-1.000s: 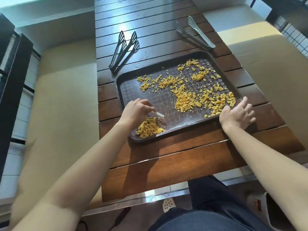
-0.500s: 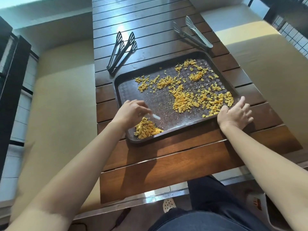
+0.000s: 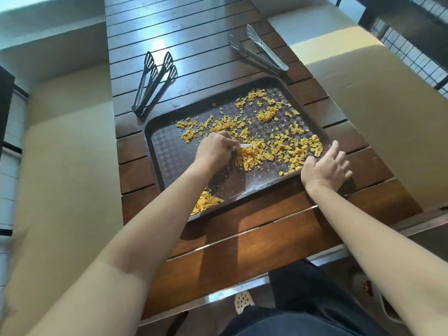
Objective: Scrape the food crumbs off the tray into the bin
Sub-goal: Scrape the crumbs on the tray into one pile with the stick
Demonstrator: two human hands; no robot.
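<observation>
Moved up the tray (image 3: 155, 151) since a second ago: left hand (image 3: 214, 147) was down by the near-left corner next to the gathered pile (image 3: 206, 204), now out in the middle, digging into the big scatter of orange crumbs (image 3: 286, 151). Pinching a small white scraper (image 3: 243, 146), looks plastic, edge set against the clump just right of the knuckles. Probably lining up another drag back toward that corner pile, which sits under the left forearm now. Makes sense to herd everything into one corner first so it tips out in one go.

Right hand (image 3: 326, 169) flat and spread on the tray's near-right rim, fingers relaxed, gripping nothing. Pretty clearly just pinning the tray so it doesn't skate around on the slatted worktop (image 3: 242, 238) during each pull.

Plenty left: crumbs all across the far half beyond both hands. No bin anywhere in view, so can't say where the dump ends up. Black tongs (image 3: 155, 81) far-left of the hands, metal tongs (image 3: 259, 50) far-right, both untouched.
</observation>
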